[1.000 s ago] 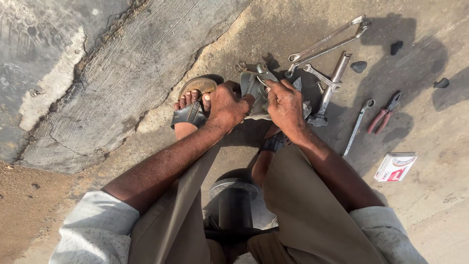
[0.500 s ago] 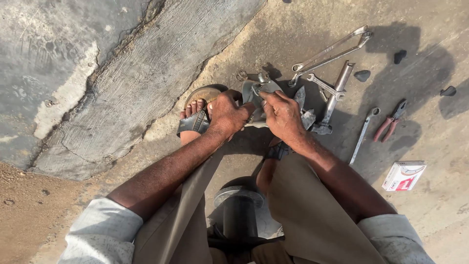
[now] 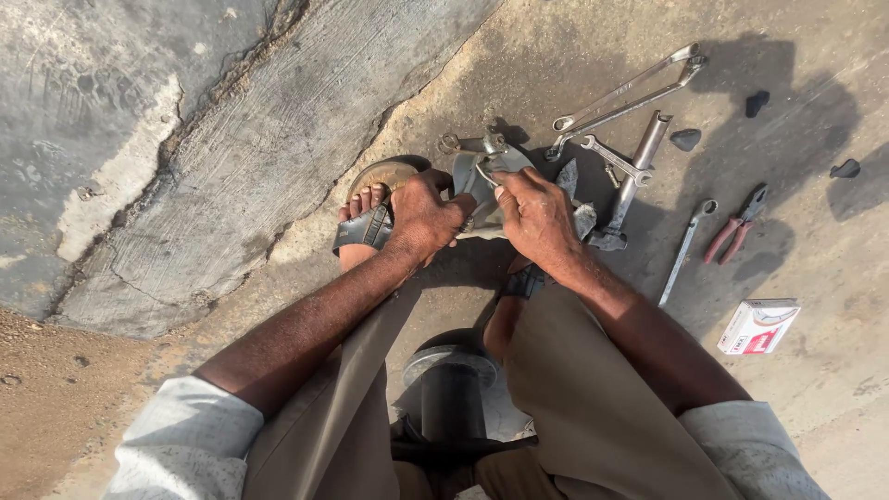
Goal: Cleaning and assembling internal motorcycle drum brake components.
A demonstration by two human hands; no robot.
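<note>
1. The cracked grey concrete ground fills most of the view; the person squats on it on a low seat.
2. The left hand is closed around the left side of a grey metal part that sits low between the feet, just above the brown sandal.
3. The right hand curls over the part's right side, its fingertips pinching at the top edge; what they pinch is too small to tell.
4. The step in hand looks like fitting or loosening something on that part, both hands steadying it. Any next move likely calls for a firm left grip while the right works finely.
5. Long steel spanners lie just beyond.
6. A small red-and-white cardboard box sits well apart, to the right.
7. Red-handled pliers rest near the spanners.
</note>
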